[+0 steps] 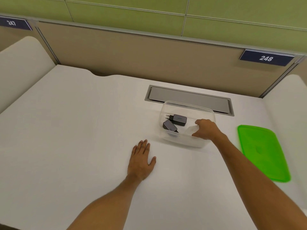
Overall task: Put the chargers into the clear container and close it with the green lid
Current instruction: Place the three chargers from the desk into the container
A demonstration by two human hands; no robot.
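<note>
White desk (83,130) — green-tiled wall (132,7), perhaps.

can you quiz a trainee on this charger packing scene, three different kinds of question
1. True or false: the green lid is already on the container.
2. How many dark chargers lie inside the container?
3. Which hand is at the container? A) left hand B) right hand C) neither

Key:
1. False; the lid lies flat on the table, to the right of the container.
2. Two, side by side.
3. B; the right hand reaches into the container with a white object by its fingers, while the left hand rests flat on the table.
</note>
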